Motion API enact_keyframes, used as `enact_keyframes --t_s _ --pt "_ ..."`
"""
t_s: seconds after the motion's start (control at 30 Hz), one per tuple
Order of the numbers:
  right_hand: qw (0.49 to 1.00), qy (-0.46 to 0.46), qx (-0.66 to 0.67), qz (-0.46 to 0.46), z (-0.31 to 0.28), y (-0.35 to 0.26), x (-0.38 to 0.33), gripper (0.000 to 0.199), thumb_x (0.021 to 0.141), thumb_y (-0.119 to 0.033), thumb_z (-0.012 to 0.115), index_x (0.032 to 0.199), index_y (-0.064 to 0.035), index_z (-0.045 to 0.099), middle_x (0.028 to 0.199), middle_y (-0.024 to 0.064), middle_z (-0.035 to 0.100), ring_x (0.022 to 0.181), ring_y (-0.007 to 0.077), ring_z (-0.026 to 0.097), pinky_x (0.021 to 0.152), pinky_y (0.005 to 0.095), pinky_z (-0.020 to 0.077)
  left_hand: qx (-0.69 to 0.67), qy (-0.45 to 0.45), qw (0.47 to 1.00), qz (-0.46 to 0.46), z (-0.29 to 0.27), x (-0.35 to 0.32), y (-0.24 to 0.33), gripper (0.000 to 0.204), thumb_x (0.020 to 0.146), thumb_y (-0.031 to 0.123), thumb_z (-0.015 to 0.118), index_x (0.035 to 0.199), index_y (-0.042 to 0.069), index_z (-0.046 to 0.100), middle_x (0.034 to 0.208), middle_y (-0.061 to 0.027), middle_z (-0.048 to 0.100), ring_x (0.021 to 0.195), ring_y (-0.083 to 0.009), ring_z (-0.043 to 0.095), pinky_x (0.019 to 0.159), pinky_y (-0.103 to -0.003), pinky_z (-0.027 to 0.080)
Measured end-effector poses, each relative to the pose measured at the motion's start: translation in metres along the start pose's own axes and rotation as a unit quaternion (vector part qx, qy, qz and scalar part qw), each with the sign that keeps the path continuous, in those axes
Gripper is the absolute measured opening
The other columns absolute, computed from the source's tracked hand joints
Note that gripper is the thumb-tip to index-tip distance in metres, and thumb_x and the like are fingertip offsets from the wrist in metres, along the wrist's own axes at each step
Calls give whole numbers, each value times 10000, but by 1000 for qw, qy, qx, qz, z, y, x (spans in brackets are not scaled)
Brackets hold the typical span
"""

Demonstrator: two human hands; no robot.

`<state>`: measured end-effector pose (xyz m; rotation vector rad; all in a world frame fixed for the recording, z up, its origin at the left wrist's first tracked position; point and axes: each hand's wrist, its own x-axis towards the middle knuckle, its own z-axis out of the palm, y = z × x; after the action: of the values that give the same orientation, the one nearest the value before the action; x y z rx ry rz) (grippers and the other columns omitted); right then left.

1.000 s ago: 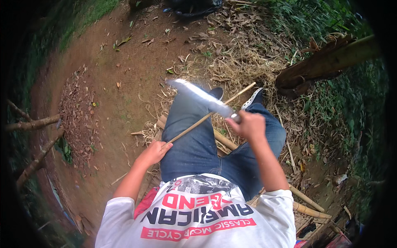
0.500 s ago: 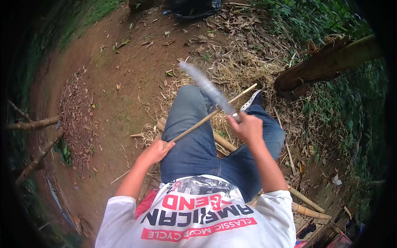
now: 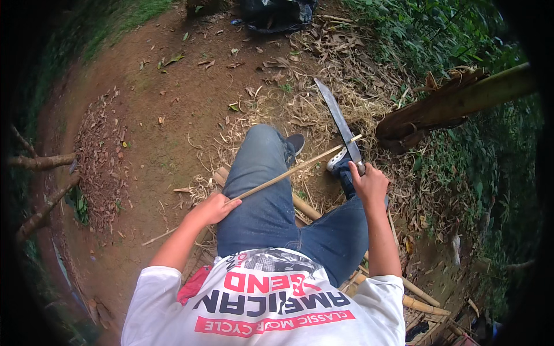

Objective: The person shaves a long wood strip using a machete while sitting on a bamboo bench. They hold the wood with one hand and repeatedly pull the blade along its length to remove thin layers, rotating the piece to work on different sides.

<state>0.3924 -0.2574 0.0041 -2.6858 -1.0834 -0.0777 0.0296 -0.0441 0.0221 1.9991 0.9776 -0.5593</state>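
My left hand (image 3: 212, 209) is closed around a thin bamboo strip (image 3: 271, 182), which slants up and right across my jeans. A thin end of the strip sticks out behind that hand toward the lower left. In my right hand (image 3: 370, 183) is the handle of a long machete (image 3: 336, 115), its blade pointing up and slightly left. Near the far end of the strip the blade lies across it; whether it cuts in, I cannot tell. My shoe (image 3: 337, 160) shows just beneath that crossing.
Pale curled shavings (image 3: 358, 112) and dry leaves litter the dirt. A thick plant trunk (image 3: 456, 104) leans in from the right. Bamboo poles (image 3: 424, 304) lie beneath me. At the far side sits a black plastic bag (image 3: 277, 16); wooden branches (image 3: 43, 163) stand at left.
The machete has swung from over my knee, out to the right and along to the strip's far end. My right hand moved right; my left hand stays closed on the strip.
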Motion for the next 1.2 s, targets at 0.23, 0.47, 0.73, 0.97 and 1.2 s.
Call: enact_keyframes --t_s 0.23,0.47,0.73,0.97,1.2 --pt "964 -174 195 49 -7 -60 -10 567 872 -550 585 683 -19 653 633 216 629 645 400 642 641 476 502 -23 4 1000 -2 -1 -5 -2 654 950 534 499 744 -79 598 653 -269 550 632 -380 578 647 -445 473" --pt "991 -79 80 -67 -16 -56 -13 552 821 -592 633 701 -54 660 589 141 626 573 357 629 594 446 501 -52 23 998 20 7 -6 -21 660 953 544 491 734 -68 603 601 -236 528 569 -340 543 619 -418 462" --pt "994 -8 -104 -11 -27 10 5 579 839 -609 596 663 -57 610 621 191 635 607 390 646 576 477 512 -13 -18 1000 18 0 2 -12 781 915 662 439 772 -69 673 721 -271 633 754 -431 653 704 -478 510" --pt "994 -61 59 -69 -17 -48 -13 544 810 -574 653 684 -46 615 610 180 623 625 387 640 591 454 503 -34 2 999 16 6 -2 -24 776 908 668 449 781 -65 669 752 -281 638 749 -418 653 710 -473 507" --pt "994 18 -99 47 -39 40 28 593 858 -615 572 718 -44 651 652 165 655 660 396 656 620 465 517 -56 1 998 11 8 -6 -32 686 931 608 483 791 -36 676 683 -223 618 672 -339 633 670 -424 487"
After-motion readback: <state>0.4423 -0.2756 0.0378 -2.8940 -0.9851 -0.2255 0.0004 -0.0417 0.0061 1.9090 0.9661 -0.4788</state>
